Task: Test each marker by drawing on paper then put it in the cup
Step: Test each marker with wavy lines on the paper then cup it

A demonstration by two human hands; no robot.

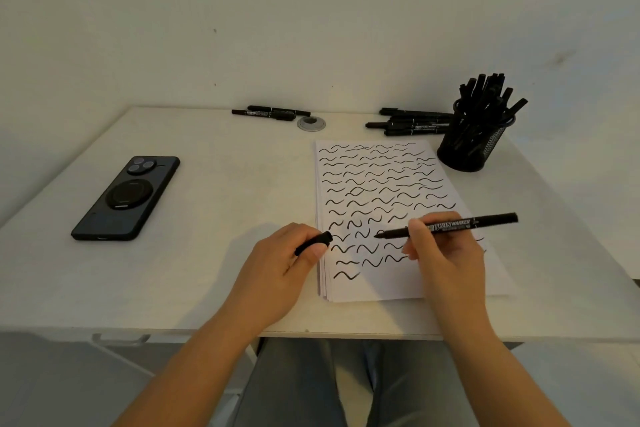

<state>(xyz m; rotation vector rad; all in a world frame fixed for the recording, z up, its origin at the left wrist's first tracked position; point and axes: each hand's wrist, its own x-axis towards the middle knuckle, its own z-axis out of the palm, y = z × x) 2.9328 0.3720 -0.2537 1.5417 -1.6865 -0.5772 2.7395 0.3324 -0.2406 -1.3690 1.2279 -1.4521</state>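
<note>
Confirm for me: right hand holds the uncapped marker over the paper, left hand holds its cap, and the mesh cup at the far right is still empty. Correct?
Not quite. The head view shows the mesh cup already packed with markers, not empty. The rest stands: the right hand holds the uncapped marker over the paper, and the left hand holds its cap.

Single head-worn wide-angle view, looking forward and steeply down from above the near edge of the worktop [207, 288]. The whole worktop is seen, from near edge to far edge against the wall [311, 10]; straight lines bow toward the frame borders. Both forearms enter from the bottom, close to the lens. No second view.
</note>
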